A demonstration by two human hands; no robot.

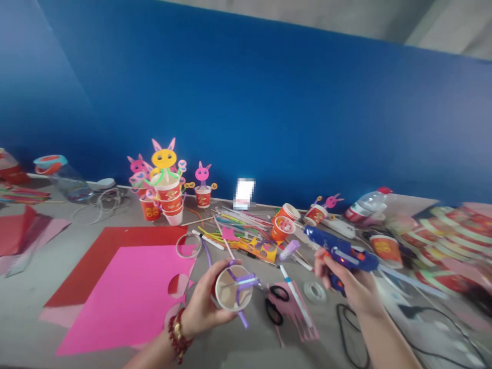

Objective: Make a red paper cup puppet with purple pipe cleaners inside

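My left hand (pixel 205 302) is wrapped round a paper cup (pixel 227 300), its open mouth tilted toward me. Purple pipe cleaners (pixel 246 281) cross the cup's mouth, and one end pokes out below the rim. In my right hand (pixel 348 287) is a blue hot glue gun (pixel 346 251), its nozzle pointing left and a small red light showing on its side. Between the two hands lie black-handled scissors (pixel 274 307), a blue-and-white marker (pixel 295 294) and a roll of clear tape (pixel 314 292). The nozzle is apart from the cup.
Pink paper (pixel 126 297) overlaps red paper (pixel 77 279) at left. Finished cup figures (pixel 169 192) stand along the blue wall. Coloured sticks and pipe cleaners (pixel 238 223) lie mid-table. A bottle (pixel 369 205), blurred stacked cups (pixel 453 246) and a black cord (pixel 342 328) are at right.
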